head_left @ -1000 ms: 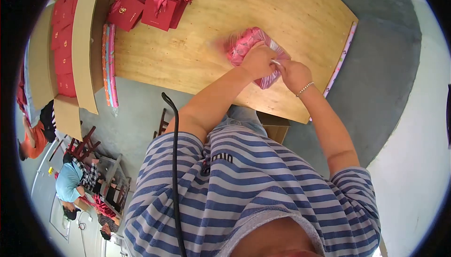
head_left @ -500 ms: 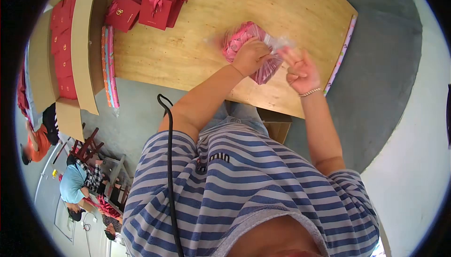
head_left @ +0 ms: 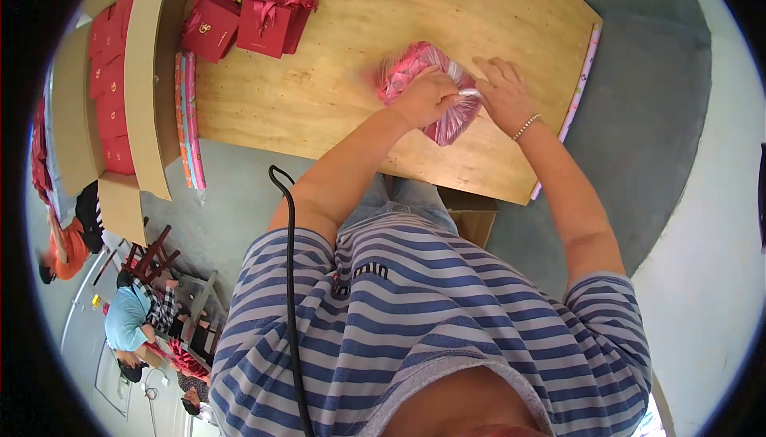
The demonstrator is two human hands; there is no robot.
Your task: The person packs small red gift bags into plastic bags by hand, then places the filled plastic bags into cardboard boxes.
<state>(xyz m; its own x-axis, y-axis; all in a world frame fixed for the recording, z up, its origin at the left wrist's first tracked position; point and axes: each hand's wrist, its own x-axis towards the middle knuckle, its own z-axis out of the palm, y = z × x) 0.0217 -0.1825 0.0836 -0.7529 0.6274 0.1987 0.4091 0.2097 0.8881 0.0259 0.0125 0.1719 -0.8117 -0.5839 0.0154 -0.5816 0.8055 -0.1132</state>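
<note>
A clear plastic bag with pink and dark red contents lies on the wooden table near its front edge. My left hand is closed on the bag's gathered neck. Just to the right, my right hand has its thumb side at the whitish, twisted end of the neck and appears to pinch it, while its other fingers extend away from the bag. What the bag holds is partly hidden by my left hand and the shiny plastic.
Red gift bags with ribbons lie at the table's back left. An open carton of red boxes stands at the left, beside patterned rolls. Another roll lines the right edge. People are at the lower left.
My right hand has turned, and its bent fingers have straightened. The loose plastic at the bag's neck is now drawn into a narrow twist between my hands. My left hand stays nearly in place.
</note>
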